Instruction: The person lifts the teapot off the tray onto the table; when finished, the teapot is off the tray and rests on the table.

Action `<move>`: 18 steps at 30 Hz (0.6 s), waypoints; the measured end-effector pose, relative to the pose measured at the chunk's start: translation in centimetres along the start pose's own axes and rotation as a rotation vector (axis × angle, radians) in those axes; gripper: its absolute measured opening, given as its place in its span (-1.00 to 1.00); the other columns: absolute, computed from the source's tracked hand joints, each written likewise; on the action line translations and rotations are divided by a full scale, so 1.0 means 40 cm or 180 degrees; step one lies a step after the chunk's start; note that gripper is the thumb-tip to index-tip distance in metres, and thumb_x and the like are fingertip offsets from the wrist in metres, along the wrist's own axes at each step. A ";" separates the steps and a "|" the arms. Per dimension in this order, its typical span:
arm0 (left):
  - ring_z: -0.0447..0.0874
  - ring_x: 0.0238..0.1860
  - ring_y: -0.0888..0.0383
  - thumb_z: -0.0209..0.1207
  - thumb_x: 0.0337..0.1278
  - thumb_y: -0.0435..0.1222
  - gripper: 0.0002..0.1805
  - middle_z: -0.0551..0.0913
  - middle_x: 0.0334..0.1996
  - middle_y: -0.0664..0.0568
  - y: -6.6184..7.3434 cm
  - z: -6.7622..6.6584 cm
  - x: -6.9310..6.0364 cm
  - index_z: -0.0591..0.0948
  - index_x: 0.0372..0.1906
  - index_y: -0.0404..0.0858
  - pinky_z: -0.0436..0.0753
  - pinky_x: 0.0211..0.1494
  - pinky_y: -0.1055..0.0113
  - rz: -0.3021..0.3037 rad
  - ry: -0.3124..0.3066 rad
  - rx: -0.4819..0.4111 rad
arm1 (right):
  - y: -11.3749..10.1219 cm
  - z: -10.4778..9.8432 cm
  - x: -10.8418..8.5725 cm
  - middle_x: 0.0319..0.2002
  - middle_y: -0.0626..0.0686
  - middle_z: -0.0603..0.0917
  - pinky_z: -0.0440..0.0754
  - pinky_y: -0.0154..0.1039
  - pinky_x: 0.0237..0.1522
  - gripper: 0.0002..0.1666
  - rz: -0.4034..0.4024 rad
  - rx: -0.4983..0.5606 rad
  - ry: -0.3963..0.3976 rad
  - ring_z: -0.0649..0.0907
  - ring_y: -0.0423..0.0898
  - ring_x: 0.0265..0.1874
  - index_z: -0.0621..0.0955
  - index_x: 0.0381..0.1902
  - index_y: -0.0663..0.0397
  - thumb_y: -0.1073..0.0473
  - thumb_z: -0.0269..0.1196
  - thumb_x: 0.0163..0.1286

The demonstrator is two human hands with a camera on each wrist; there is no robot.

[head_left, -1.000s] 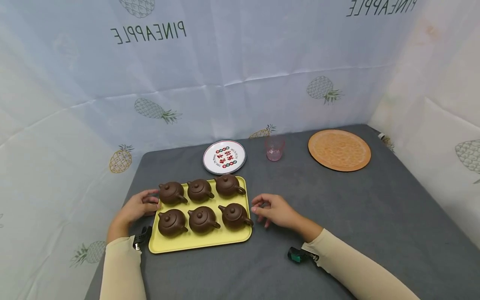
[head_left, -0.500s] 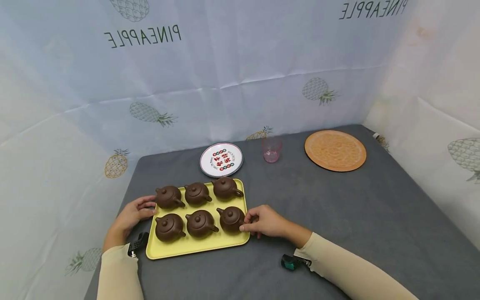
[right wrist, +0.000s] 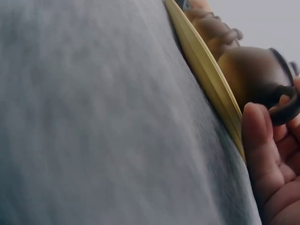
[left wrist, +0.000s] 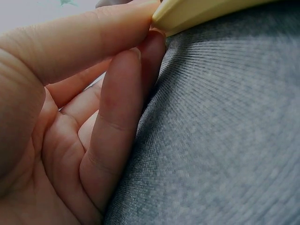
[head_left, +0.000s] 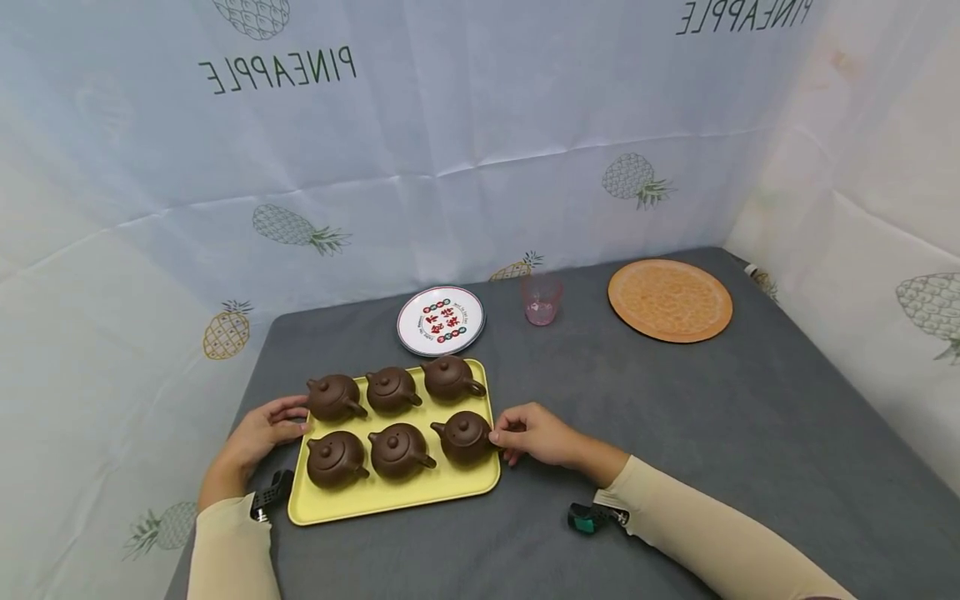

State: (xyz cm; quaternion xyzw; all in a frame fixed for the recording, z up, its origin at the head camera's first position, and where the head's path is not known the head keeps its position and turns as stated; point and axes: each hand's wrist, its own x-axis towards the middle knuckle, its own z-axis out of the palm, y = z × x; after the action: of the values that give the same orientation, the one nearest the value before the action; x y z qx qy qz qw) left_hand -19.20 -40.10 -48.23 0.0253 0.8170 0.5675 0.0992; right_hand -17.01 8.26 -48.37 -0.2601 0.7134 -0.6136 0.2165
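Note:
A yellow tray [head_left: 375, 500] holds two rows of brown teapots. At its left edge is my left hand [head_left: 261, 435]; the left wrist view shows the thumb and a fingertip pinching the tray's rim [left wrist: 197, 15]. My right hand [head_left: 542, 433] is at the near right teapot [head_left: 463, 437], its thumb and fingers around the handle. In the right wrist view that handle [right wrist: 283, 112] overhangs the tray's rim, with a finger behind its loop and the thumb [right wrist: 257, 124] in front by the rim. Beside it stand the near middle teapot [head_left: 399, 452] and the near left teapot [head_left: 337, 460].
Behind the tray lies a white plate [head_left: 441, 320] with red characters. A clear pink cup [head_left: 541, 302] stands to its right. Farther right is a round orange-brown mat [head_left: 670, 300]. Pineapple-print curtains [head_left: 450, 125] enclose the grey table [head_left: 637, 400].
My right hand has come from beside the tray to the near right teapot's handle, then shifted slightly up. My left hand stays at the tray's left edge. The whole view has drifted a little.

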 end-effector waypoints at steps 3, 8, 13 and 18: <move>0.66 -0.24 0.29 0.28 0.17 -0.46 -0.38 0.64 -0.15 0.13 0.000 0.001 0.001 0.32 0.28 -0.58 0.59 -0.21 0.43 0.0023 0.0003 0.0063 | -0.006 -0.028 -0.003 -0.44 0.29 0.59 0.67 -0.04 -0.39 -0.76 -0.0073 0.0134 0.0017 0.65 0.04 -0.52 0.58 -0.33 0.49 0.30 0.22 0.40; 0.65 -0.24 0.30 0.31 0.14 -0.44 -0.40 0.64 -0.18 0.17 -0.001 0.001 -0.005 0.38 0.25 -0.53 0.59 -0.21 0.44 0.0025 0.0045 0.0081 | -0.019 -0.099 -0.009 -0.45 0.25 0.59 0.67 -0.05 -0.37 -0.72 -0.0124 0.0131 0.0228 0.65 0.02 -0.50 0.57 -0.32 0.51 0.27 0.23 0.40; 0.66 -0.25 0.29 0.30 0.15 -0.46 -0.39 0.63 -0.17 0.14 0.003 0.001 -0.007 0.35 0.27 -0.55 0.58 -0.21 0.44 0.0033 0.0032 0.0067 | -0.015 -0.167 0.003 -0.41 0.36 0.58 0.67 -0.05 -0.37 -0.71 -0.0146 0.0096 0.0609 0.66 0.04 -0.49 0.57 -0.30 0.50 0.25 0.24 0.41; 0.62 -0.22 0.34 0.30 0.17 -0.41 -0.33 0.62 -0.08 -0.03 0.006 0.003 -0.004 0.31 0.30 -0.61 0.56 -0.20 0.45 -0.0027 0.0026 0.0175 | 0.006 -0.209 0.036 -0.37 0.45 0.59 0.68 -0.07 -0.35 -0.70 -0.0044 0.0028 0.0914 0.67 0.01 -0.49 0.59 -0.30 0.48 0.23 0.25 0.40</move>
State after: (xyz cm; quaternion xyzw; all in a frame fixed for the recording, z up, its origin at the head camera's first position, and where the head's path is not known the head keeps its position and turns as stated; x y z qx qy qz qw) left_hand -19.04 -39.94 -48.03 0.0222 0.8327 0.5446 0.0977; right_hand -23.40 13.73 -47.30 -0.1736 0.7325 -0.6491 0.1091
